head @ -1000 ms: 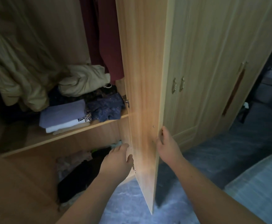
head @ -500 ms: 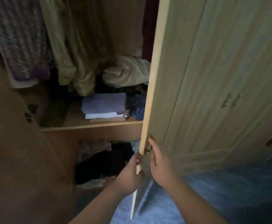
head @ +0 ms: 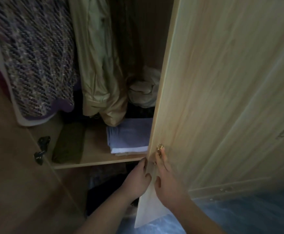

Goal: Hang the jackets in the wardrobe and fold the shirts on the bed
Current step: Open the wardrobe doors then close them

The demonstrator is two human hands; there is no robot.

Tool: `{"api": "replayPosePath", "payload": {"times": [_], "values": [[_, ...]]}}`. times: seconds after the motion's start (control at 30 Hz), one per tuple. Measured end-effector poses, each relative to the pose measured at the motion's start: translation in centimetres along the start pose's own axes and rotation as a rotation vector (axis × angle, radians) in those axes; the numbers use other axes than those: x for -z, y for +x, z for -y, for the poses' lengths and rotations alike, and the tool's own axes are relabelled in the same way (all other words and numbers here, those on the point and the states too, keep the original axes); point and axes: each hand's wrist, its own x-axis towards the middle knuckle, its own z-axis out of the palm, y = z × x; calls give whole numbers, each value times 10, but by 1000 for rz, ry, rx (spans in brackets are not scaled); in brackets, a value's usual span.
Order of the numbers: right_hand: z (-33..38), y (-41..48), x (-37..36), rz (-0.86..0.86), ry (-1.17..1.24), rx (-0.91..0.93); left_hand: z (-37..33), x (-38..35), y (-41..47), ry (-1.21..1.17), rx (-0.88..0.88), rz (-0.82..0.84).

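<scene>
Your right hand has slid up the wardrobe door, flat fingers touching its brass handle. Your left hand clasps the upright edge beside it.

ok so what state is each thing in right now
wardrobe door, ajar, held at its edge
left hand, gripping the door's edge
right hand, flat on the door front by the handle
knitted jacket, hanging
olive jacket, hanging
blue cloth, folded on the shelf
pale garment, crumpled, unfolded
other door, swung open
</scene>
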Motion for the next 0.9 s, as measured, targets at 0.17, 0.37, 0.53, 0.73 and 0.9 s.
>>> {"api": "replayPosePath", "payload": {"times": [0.17,0.37,0.53,0.73,0.9], "values": [[-5,31,-10,18,-93,17,10,12,27,11,67,14],[-13,55,-12,49,-70,42,0,14,44,3,62,-70],[-29,68,-2,101,-79,141,-17,2,44,0,73,-195],[-52,71,11,189,-82,257,-24,-16,6,67,142,-239],[-42,66,22,193,-150,282,1,-5,-80,386,444,-283]]}}
